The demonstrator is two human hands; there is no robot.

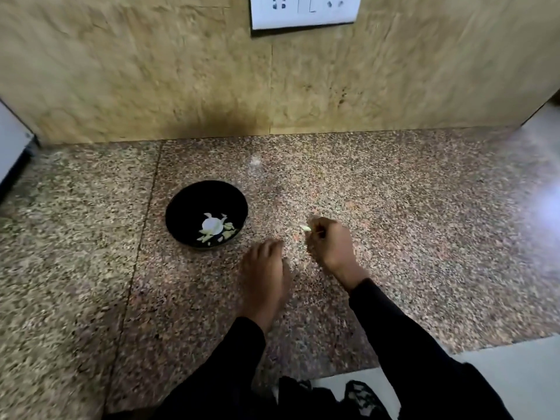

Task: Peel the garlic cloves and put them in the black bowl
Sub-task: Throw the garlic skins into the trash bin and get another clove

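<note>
Pinched in the right hand [328, 241], a garlic clove [305, 228] awaits peeling; left hand [265, 268] rests empty on the countertop [424, 237] beside the black bowl [181, 204].

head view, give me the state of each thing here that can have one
round black bowl: upright on the speckled stone counter, holding pale garlic pieces
small pale garlic clove: pinched in the right hand, outside the bowl
left hand: fingertips down on the counter, holding nothing visible
white wall switch plate: switch positions unclear
</note>
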